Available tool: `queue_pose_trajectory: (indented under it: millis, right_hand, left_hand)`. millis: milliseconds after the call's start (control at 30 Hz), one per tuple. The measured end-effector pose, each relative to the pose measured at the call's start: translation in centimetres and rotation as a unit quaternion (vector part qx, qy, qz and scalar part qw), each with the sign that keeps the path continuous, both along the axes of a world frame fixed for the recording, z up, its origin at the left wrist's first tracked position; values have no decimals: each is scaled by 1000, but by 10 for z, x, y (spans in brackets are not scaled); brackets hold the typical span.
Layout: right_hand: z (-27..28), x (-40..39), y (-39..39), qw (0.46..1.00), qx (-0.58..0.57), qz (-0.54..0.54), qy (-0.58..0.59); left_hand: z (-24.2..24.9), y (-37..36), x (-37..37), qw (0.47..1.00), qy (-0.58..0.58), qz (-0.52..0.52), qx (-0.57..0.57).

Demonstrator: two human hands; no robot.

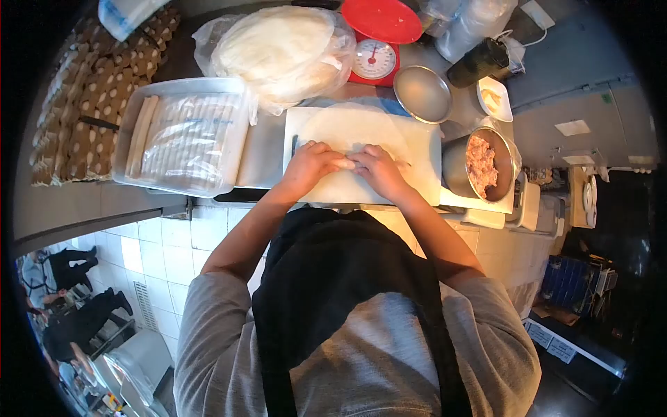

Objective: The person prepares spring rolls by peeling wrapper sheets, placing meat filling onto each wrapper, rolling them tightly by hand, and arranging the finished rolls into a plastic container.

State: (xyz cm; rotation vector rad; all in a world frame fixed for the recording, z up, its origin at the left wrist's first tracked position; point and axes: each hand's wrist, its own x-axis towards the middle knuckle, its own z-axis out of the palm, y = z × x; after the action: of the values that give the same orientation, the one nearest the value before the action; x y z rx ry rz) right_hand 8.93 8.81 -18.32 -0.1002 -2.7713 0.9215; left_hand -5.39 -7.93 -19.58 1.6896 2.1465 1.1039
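On the white cutting board (425,170) lies a thin, round, see-through wrapper sheet (351,125). My left hand (310,167) and my right hand (379,170) meet at its near part, fingers curled over a small pale spring roll (340,164). Most of that roll is hidden beneath the fingers. To the right of the board, a tilted steel pot (455,167) holds pink minced filling (481,167). At the left, a plastic container (119,139) holds rows of finished-looking rolls (184,139) under clear film.
Behind the board sit a bagged stack of wrappers (278,42), a red scale (375,59) and a round metal bowl (422,94). A white dish (506,110) stands back right. Egg trays (114,83) are stacked far left. Other people (76,326) stand lower left.
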Motion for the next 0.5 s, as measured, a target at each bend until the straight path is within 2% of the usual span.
queue_pose_trajectory:
  millis: [100,167,267,467,500]
  right_hand:
    - [6,-4,-1,1000,-11,15,-23]
    - [11,-16,-3,999,-6,24,-48]
    - [-1,-32,-20,995,-94,14,-39]
    - [-1,-27,-33,1000,1,-8,-14]
    - [3,-28,-33,1000,0,3,-26]
  left_hand:
    - [3,-1,-2,999,16,-33,-24]
    - [-7,-6,-10,1000,12,-23,3]
    - [-1,-20,-19,999,37,-2,1]
    - [3,-31,-16,999,20,-24,-7]
    - [10,-32,-17,999,-31,-22,-31]
